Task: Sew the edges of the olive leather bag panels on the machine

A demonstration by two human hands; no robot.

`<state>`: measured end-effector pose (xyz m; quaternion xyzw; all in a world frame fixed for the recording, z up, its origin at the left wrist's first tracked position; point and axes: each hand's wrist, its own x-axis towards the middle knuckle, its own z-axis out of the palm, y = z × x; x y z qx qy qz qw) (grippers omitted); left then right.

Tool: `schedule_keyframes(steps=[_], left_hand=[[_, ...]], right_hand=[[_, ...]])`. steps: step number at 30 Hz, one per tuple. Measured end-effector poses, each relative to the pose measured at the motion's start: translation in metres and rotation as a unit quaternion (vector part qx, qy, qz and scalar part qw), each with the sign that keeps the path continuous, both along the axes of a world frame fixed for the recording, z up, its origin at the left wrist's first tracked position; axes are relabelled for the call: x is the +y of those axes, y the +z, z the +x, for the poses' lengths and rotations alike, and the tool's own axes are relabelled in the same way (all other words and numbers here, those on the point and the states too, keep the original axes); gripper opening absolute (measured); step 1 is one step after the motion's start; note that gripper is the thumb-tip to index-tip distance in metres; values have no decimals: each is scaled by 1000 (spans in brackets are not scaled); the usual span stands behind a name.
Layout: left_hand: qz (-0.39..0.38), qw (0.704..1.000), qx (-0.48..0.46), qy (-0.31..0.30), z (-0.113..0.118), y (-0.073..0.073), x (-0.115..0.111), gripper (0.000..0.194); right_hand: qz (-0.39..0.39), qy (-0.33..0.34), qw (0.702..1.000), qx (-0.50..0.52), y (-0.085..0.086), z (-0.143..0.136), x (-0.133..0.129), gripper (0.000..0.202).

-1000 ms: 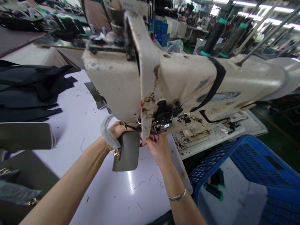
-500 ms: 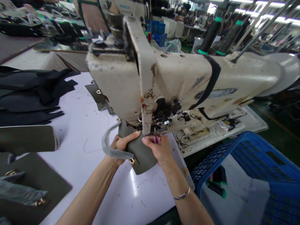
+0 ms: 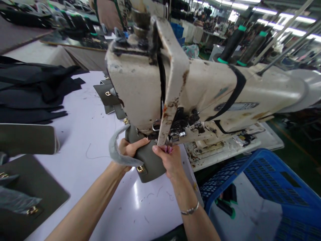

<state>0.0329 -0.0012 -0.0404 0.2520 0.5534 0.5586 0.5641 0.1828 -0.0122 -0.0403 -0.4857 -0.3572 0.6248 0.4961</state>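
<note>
An olive-grey bag panel (image 3: 150, 165) lies under the head of the sewing machine (image 3: 147, 90). Its carrying handle (image 3: 115, 147), wrapped in a pale cover, curves out to the left and joins the panel at gold hardware. My left hand (image 3: 129, 149) reaches through the handle and grips the panel, thumb on top close to the presser foot. At the panel's right side, my right hand (image 3: 170, 159) is closed around small pink-handled scissors (image 3: 168, 149). Its thumb tip points at the needle area; the blades are mostly hidden behind the machine's guard.
Similar panels with handles (image 3: 30, 187) lie at left, below a stack of black pieces (image 3: 32, 90). Another panel (image 3: 107, 95) sits behind the machine head. A blue basket (image 3: 263, 177) holding thread spools (image 3: 227, 201) stands at right. Thread cones (image 3: 232, 43) rise behind the machine.
The view has shifted a little, so the machine sits further right in the picture. Both hands keep their hold near the needle; the scissors are now more hidden by the guard.
</note>
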Motion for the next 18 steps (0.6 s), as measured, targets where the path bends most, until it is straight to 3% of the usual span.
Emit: schedule_keyframes(steps=[7,18], left_hand=[[-29,999,0,-30,-3,-5,-1,43],[-54,998,-19,-22,-1,-2,2,42]], right_hand=[[-6,-5,1000,-6,8,1,0,22],[18,-4,1000,-17,2,0,5,31]])
